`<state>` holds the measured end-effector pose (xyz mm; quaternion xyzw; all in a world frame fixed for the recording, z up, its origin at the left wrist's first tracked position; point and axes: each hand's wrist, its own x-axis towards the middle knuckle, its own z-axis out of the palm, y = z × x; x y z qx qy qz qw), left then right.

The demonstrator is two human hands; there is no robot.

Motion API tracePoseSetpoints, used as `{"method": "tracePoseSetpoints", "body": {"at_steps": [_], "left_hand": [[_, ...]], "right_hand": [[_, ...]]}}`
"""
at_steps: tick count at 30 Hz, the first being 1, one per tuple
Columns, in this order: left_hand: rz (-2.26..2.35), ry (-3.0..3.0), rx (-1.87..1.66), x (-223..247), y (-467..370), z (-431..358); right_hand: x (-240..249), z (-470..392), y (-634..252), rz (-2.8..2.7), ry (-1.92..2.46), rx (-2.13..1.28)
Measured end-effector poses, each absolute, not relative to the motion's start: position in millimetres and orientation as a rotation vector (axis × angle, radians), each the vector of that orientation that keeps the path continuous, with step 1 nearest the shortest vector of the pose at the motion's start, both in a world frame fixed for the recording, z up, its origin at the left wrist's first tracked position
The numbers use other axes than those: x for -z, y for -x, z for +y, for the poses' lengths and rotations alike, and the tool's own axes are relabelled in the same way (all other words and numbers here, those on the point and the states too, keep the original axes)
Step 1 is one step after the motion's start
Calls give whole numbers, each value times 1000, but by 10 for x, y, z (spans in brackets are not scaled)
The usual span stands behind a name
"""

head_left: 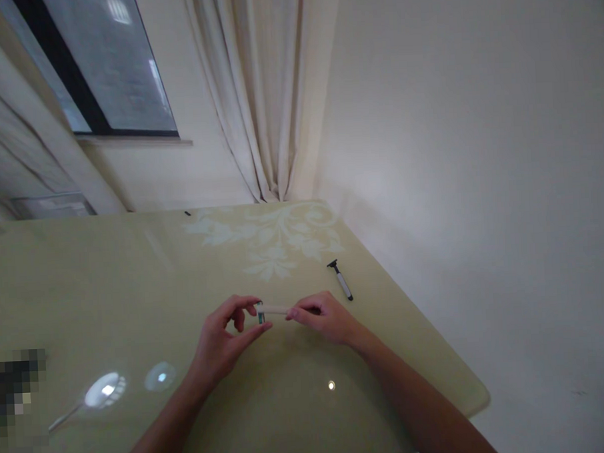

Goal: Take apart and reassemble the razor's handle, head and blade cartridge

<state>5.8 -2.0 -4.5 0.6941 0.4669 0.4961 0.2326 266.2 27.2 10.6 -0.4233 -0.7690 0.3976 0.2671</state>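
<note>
Between my two hands, above the glossy table (pixel 300 413), is a thin pale stick-like handle (pixel 275 310) with a small green-and-white head (pixel 260 313) at its left end; it looks like a razor. My left hand (pixel 226 333) pinches that head between the thumb below and a finger above. The fingers of my right hand (pixel 326 315) are closed round the right end of the handle, hiding part of it. Beyond my right hand a grey-and-black razor (pixel 343 282) lies on the table.
A light-coloured spoon-like object (pixel 102 392) lies at the left front. A small dark piece (pixel 187 213) is by the far edge. Curtains (pixel 270 87) and a window (pixel 109 61) stand behind; a wall (pixel 470 179) runs along the right.
</note>
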Motion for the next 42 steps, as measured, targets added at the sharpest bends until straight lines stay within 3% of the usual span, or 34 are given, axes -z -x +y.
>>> {"method": "tracePoseSetpoints", "body": {"at_steps": [29, 42], "left_hand": [[1267, -1881, -1391, 9, -60, -37], [1263, -1897, -1379, 4, -58, -50]], "right_hand": [[-148, 282, -2721, -2071, 1109, -1192], [-156, 267, -2723, -2072, 1159, -1060]]}}
